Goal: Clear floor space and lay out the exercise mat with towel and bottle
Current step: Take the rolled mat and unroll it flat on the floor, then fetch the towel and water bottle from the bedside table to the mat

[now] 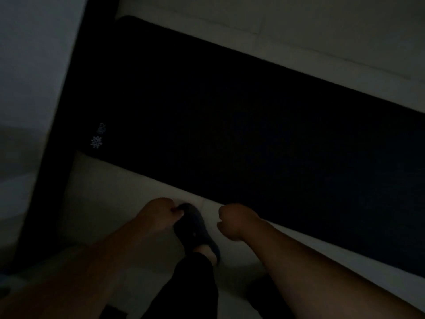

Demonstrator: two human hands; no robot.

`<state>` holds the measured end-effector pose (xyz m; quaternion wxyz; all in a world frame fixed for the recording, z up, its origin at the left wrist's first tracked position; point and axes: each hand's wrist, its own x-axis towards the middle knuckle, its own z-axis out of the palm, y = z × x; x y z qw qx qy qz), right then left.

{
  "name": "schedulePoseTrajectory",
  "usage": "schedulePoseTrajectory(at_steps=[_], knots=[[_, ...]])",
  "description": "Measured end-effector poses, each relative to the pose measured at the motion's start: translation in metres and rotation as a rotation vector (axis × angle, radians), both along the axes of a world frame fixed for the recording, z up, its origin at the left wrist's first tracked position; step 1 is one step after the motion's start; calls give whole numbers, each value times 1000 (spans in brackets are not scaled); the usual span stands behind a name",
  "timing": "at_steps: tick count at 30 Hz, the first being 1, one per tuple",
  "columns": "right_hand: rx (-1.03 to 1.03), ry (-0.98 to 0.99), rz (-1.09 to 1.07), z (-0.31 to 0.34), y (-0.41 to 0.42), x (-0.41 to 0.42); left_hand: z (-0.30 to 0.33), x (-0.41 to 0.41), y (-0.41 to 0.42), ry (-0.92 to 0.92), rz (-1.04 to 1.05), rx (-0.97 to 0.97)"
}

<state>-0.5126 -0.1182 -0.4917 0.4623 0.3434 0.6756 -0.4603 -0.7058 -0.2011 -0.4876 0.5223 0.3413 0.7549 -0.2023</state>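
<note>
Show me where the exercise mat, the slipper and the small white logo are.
exercise mat point(241, 125): head view, middle of its dark surface.
slipper point(193, 226): head view, its upper.
white logo point(96, 142): head view, flower-shaped print.

**One head-worn camera, looking steeply down at a dim floor**

A single wide-angle view comes from the person's head, tilted forward and sharply downward. It stands at head height above pale floor tiles point(322, 26), so nothing is close except the two forearms entering from the bottom edge. The left hand point(158, 214) and right hand point(232, 221) sit low in the centre. Just beyond both hands, a dark exercise mat point(230, 123) runs diagonally from upper left to lower right. Between and below the hands is the person's own foot in a dark slipper point(195, 229). Left of the left hand, a dark vertical band point(69, 134) borders a pale wall. The light is very low and the edges are blurred. No second view shares the scene.
</note>
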Motion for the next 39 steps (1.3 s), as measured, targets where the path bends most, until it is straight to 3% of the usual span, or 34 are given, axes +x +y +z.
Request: schedulePoseTrajectory(at_steps=[7,14,19,25,32,39], knots=[[140,-1,-274,152,3,155,168,120,10,-21,-139,-123],[130,-1,-579,304,-35,298,336,230,24,11,-365,51],[191,15,-780,382,-56,374,418,279,51,8,-431,145],[259,-16,-1041,444,-118,434,473,301,60,-44,-610,144],[336,-232,-1487,484,-228,483,505,303,88,-135,-870,50],[310,-335,-1902,499,-339,472,513,365,124,-83,-1134,64]])
